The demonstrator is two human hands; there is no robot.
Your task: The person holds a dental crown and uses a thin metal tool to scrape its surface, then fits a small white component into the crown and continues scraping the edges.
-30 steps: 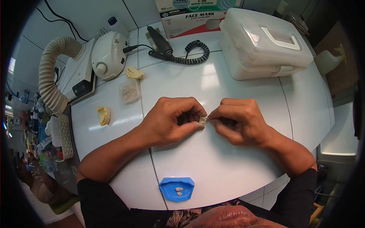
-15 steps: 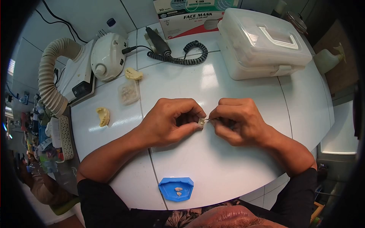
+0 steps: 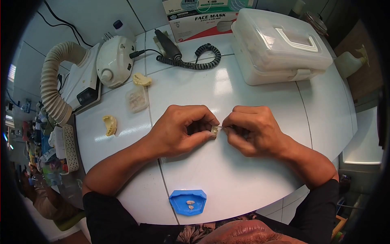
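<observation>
And here, over the white tabletop point(image 3: 195, 175), a small pale toothed piece point(image 3: 214, 130) is being held by the left hand point(image 3: 180, 128), pinched between thumb and fingertips near the middle of the table. Right across from it, a thin tool point(image 3: 220, 127) is gripped in the closed fingers of the right hand point(image 3: 258, 128), its end pointed at the piece; whether the two are touching cannot be told. Below the hands, close to the table's near edge, two small pale bits are held in a blue tray point(image 3: 187, 202). Over on the left, a yellow dental cast point(image 3: 109, 125) is seen lying by itself, and farther back a second yellow cast point(image 3: 141, 79) is set just beside a small clear box point(image 3: 137, 100), whose contents are too blurred to be named. Behind these, a white control unit point(image 3: 115, 61) is placed next to a ribbed hose point(image 3: 53, 83), and a black handpiece point(image 3: 167, 44) is laid down with its coiled cord point(image 3: 207, 57) looped to the right. At the back, a face mask box point(image 3: 203, 24) is stood upright, with a translucent lidded case point(image 3: 280, 49) shut, its handle on top.
</observation>
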